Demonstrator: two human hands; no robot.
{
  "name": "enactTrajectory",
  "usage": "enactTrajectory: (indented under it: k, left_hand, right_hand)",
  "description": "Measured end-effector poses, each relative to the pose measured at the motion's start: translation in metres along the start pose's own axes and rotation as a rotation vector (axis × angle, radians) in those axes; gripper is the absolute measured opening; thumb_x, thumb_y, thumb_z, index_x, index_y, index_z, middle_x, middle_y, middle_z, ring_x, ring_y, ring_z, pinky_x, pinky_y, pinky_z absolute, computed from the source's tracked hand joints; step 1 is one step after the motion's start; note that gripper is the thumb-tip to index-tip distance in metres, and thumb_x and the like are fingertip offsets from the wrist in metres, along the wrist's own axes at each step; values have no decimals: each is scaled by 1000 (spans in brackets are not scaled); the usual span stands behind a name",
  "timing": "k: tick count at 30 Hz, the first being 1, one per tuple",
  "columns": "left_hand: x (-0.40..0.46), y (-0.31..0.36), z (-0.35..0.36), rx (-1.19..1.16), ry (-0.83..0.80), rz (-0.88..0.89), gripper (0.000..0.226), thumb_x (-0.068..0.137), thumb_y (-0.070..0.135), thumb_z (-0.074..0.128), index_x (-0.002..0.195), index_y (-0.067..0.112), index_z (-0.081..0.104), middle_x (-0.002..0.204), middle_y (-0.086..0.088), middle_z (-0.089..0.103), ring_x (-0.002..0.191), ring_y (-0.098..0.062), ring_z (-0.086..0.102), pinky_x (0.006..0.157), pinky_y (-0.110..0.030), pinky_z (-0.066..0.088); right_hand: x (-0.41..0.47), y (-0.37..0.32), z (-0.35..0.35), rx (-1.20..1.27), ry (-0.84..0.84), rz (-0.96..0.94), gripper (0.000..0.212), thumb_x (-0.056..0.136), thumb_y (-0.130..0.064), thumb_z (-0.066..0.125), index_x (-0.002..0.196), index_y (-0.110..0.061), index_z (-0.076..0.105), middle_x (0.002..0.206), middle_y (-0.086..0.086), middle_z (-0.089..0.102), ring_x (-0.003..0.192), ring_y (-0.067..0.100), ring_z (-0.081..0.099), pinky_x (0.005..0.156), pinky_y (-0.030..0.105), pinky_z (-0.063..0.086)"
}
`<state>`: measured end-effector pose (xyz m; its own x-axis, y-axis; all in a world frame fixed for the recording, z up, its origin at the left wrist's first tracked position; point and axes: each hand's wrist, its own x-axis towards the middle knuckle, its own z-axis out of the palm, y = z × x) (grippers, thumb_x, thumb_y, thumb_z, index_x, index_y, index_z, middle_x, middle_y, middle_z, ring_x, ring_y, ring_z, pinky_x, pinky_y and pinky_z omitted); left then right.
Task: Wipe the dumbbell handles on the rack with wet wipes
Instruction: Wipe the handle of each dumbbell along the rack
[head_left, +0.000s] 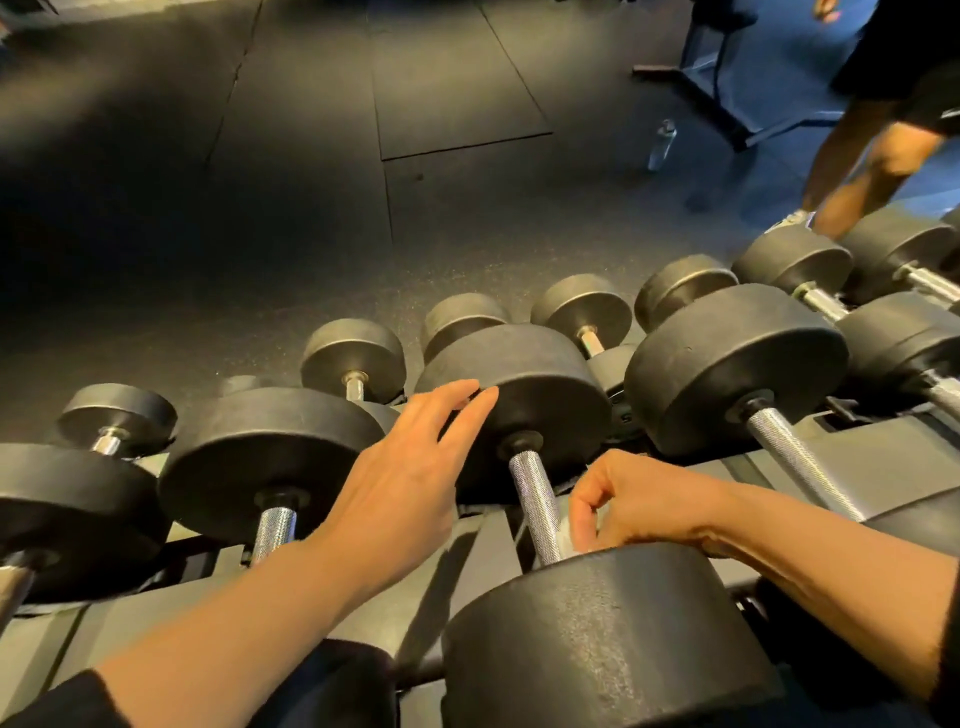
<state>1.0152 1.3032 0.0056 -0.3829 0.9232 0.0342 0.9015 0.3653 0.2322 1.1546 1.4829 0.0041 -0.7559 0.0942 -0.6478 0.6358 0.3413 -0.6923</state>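
A black dumbbell lies in the middle of the rack (883, 467), its knurled steel handle (532, 493) running from a far head (540, 384) to a near head (597, 639). My left hand (410, 478) reaches forward with straight fingers, whose tips touch the far head. My right hand (628, 501) holds a white wet wipe (569, 535) against the lower end of the handle; most of the wipe is hidden by my fingers.
Other dumbbells fill the rack: one to the left (270, 457), one to the right (732, 364), and a farther row behind. A person's legs (872, 166) stand at the upper right near a water bottle (662, 143) on the dark floor.
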Motion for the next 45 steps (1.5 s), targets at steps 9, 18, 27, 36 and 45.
enactTrajectory:
  k: [9, 18, 27, 36, 45]
  left_hand:
    - [13, 14, 1, -15, -10, 54, 88, 71, 2, 73, 146, 19, 30, 149, -3, 31, 132, -19, 23, 75, -31, 56]
    - [71, 64, 0, -66, -7, 271, 80, 82, 3, 56, 151, 18, 19, 156, -1, 18, 142, -19, 19, 98, -30, 42]
    - [125, 117, 38, -104, -80, 294, 86, 88, 13, 58, 153, 16, 1, 160, -1, -3, 146, -18, 6, 113, -32, 30]
    - [123, 111, 55, -148, -56, 324, 98, 85, 11, 65, 152, 16, -5, 160, -1, -9, 146, -16, 10, 106, -27, 38]
    - [119, 102, 82, -265, -33, 371, 97, 85, 3, 59, 151, 15, -10, 157, 2, -21, 137, -6, -18, 79, -9, 41]
  right_hand:
    - [-3, -10, 2, -78, -16, -132, 16, 72, -6, 78, 70, -22, 75, 78, -3, 71, 73, 6, 64, 73, 19, 53]
    - [-53, 1, -74, -41, 314, 40, 13, 75, 4, 71, 79, -8, 73, 83, 1, 69, 74, 13, 68, 63, 20, 55]
    - [-78, 52, -147, -313, 555, 154, 12, 77, -1, 70, 81, -13, 72, 82, 0, 66, 75, 12, 62, 60, 17, 50]
    - [-36, 63, -128, -664, 615, 166, 20, 83, -16, 68, 102, -10, 70, 100, 4, 65, 84, 13, 54, 69, 19, 37]
    - [-51, 50, -121, -780, 353, 362, 24, 74, -15, 77, 97, -14, 71, 97, -1, 62, 88, 12, 55, 76, 25, 49]
